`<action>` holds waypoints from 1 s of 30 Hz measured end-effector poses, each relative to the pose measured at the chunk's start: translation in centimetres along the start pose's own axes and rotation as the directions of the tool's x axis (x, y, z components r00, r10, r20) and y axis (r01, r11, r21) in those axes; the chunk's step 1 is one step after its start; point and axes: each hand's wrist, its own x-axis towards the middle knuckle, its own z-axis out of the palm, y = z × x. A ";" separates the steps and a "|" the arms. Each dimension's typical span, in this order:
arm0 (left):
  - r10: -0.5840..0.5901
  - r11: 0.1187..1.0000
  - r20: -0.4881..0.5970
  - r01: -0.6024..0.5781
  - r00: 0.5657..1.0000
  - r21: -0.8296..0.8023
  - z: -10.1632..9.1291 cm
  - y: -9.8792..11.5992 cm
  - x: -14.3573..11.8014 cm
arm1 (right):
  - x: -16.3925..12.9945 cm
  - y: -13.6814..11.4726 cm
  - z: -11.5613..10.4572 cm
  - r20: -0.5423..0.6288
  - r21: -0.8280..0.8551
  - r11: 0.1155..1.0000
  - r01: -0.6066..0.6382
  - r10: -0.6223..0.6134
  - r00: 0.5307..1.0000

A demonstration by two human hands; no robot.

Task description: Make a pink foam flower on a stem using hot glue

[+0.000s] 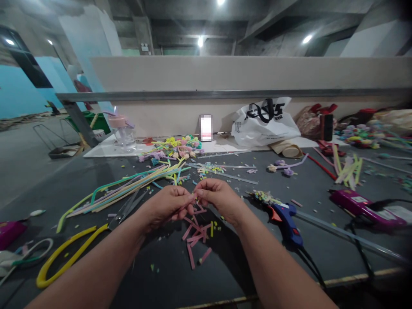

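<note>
My left hand (172, 205) and my right hand (220, 198) meet over the middle of the dark table. Thumbs and fingertips of both are pinched together on a small pink pipe cleaner piece, mostly hidden by the fingers. Right below them lie several short pink pipe cleaner pieces (196, 236), loosely heaped, with a few yellow-green bits (212, 228) beside them. Scissors with yellow handles (74, 244) rest partly behind my left forearm. To the right of my right hand lies a blue glue gun (288, 219) with an orange trigger, its nozzle surrounded by coloured scraps.
Long coloured pipe cleaners (128, 189) and finished fuzzy flowers (180, 148) spread at the back left. Clear glue sticks (231, 175) lie behind my hands. A purple tool (367, 208) with a cord is at right. A white bag (265, 124), plastic cup (124, 133) and phone (206, 128) stand behind.
</note>
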 end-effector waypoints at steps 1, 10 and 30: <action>0.000 1.000 0.000 0.000 1.000 0.007 0.0 0.1 0.0 | 0.0 0.0 0.0 0.001 -0.005 1.000 0.004 -0.004 1.000; 0.049 0.998 -0.049 -0.051 0.998 -0.045 -0.3 0.1 0.2 | 0.2 -0.1 -0.1 -0.055 0.126 0.992 -0.029 0.036 0.998; 0.001 0.974 0.018 0.004 1.000 -0.227 -0.3 -0.3 0.2 | 0.1 -0.3 0.3 -0.081 0.047 0.999 0.005 -0.001 0.997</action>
